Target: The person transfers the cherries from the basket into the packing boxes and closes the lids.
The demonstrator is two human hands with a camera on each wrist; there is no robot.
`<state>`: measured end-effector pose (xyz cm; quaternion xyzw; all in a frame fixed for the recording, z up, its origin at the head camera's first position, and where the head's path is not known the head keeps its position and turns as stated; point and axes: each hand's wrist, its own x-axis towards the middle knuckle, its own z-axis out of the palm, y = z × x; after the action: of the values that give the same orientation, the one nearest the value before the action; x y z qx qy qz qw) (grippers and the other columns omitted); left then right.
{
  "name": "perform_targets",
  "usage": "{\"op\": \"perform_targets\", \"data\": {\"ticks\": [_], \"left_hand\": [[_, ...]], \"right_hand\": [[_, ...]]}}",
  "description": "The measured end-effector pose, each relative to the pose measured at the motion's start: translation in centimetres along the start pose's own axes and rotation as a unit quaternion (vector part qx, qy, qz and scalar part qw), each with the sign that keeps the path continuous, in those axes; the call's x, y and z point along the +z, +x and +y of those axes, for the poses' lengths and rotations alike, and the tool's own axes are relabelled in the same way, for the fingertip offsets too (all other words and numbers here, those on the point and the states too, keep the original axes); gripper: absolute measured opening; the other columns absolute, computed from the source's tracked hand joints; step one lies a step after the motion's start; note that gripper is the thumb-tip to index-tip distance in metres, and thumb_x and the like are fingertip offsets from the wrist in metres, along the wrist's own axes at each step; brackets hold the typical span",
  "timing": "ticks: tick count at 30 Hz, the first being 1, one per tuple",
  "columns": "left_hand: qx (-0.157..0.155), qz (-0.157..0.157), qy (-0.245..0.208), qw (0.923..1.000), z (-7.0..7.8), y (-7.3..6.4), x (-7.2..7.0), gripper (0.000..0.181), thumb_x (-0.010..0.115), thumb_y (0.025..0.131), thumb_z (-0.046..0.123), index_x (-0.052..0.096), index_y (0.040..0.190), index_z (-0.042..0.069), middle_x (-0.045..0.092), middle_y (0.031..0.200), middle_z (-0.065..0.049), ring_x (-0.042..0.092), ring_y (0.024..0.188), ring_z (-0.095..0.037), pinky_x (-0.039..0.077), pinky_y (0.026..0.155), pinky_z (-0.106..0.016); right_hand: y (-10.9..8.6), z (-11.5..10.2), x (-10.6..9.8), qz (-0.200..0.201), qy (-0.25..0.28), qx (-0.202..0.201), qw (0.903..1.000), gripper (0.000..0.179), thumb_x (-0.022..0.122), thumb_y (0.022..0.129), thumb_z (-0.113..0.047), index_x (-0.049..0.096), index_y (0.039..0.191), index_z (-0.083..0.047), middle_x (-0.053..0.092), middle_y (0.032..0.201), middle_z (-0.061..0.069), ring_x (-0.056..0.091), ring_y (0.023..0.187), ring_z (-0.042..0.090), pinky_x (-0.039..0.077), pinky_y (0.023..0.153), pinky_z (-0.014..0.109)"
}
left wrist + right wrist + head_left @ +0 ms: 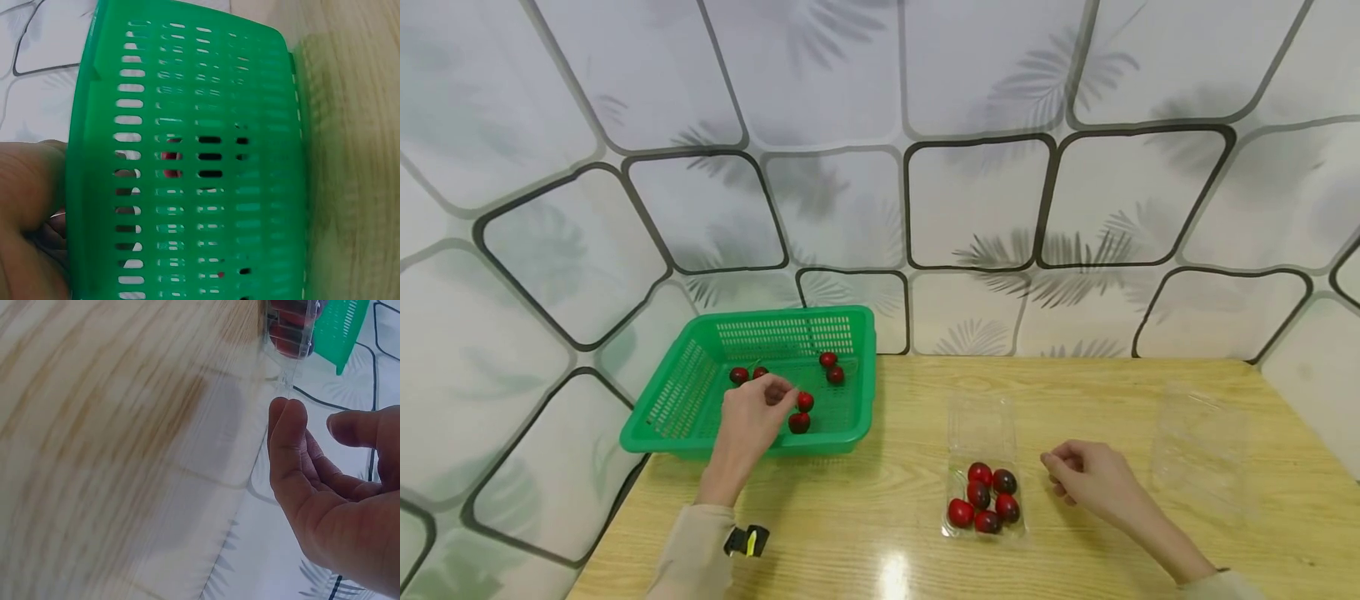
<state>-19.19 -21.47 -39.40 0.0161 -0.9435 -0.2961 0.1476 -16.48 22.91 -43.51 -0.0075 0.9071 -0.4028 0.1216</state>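
My left hand (754, 414) reaches over the front of a green basket (867, 400). Its thumb and finger come together beside a dark red cherry (805, 402); whether they pinch its stem cannot be made out. Another cherry (799, 423) lies just below that one. In the left wrist view the basket's slotted wall hides the fingertips. My right hand (1093, 482) hovers over the table, right of a clear plastic clamshell box (981, 425) with its lid folded back and several cherries (978, 495) inside. The right wrist view shows its fingers loosely bent, thumb apart, holding nothing.
More cherries lie in the basket, two at the back right (831, 367) and two at the left (740, 376). Another clear plastic container (1202, 450) stands at the right on the wooden table (865, 517). A patterned wall covering (850, 208) rises behind the table.
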Motion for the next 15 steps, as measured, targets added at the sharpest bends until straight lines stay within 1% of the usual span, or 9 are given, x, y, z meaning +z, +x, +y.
{"op": "perform_targets", "data": {"ticks": [5,10,13,15], "left_hand": [[-0.004,-0.019,0.015,0.9997,-0.4,0.0,0.0,0.013,0.070,0.096,0.017,0.077,0.097,0.007,0.078,0.088,-0.008,0.071,0.076,-0.020,0.057,0.064,-0.035],[-0.010,-0.034,0.009,0.9993,-0.6,0.1,0.1,0.013,0.069,0.097,0.017,0.077,0.098,0.007,0.078,0.090,-0.009,0.071,0.075,-0.019,0.058,0.066,-0.036],[-0.005,-0.029,0.007,0.9995,-0.5,0.0,0.1,0.012,0.069,0.097,0.017,0.077,0.099,0.008,0.078,0.090,-0.008,0.071,0.076,-0.019,0.058,0.067,-0.037],[0.004,-0.016,0.005,0.9999,-0.1,-0.3,0.0,0.012,0.069,0.097,0.018,0.077,0.099,0.010,0.078,0.090,-0.006,0.072,0.077,-0.018,0.058,0.069,-0.037]], "right_hand": [[0.5,0.0,0.4,-0.002,0.011,0.004,0.9999,0.029,0.060,0.103,-0.023,0.070,0.109,0.003,0.073,0.082,0.004,0.068,0.073,0.015,0.059,0.060,0.028],[1.0,-0.2,0.7,-0.001,0.022,0.006,0.9997,0.030,0.059,0.103,-0.022,0.070,0.110,0.005,0.074,0.083,0.005,0.069,0.073,0.015,0.059,0.062,0.028],[1.2,-0.3,0.8,0.001,0.024,0.010,0.9997,0.030,0.059,0.103,-0.022,0.071,0.111,0.005,0.074,0.083,0.005,0.069,0.073,0.015,0.059,0.062,0.028],[1.4,-0.3,0.8,0.000,0.023,0.011,0.9997,0.031,0.058,0.104,-0.023,0.071,0.111,0.005,0.075,0.084,0.005,0.070,0.073,0.015,0.059,0.063,0.028]]}}
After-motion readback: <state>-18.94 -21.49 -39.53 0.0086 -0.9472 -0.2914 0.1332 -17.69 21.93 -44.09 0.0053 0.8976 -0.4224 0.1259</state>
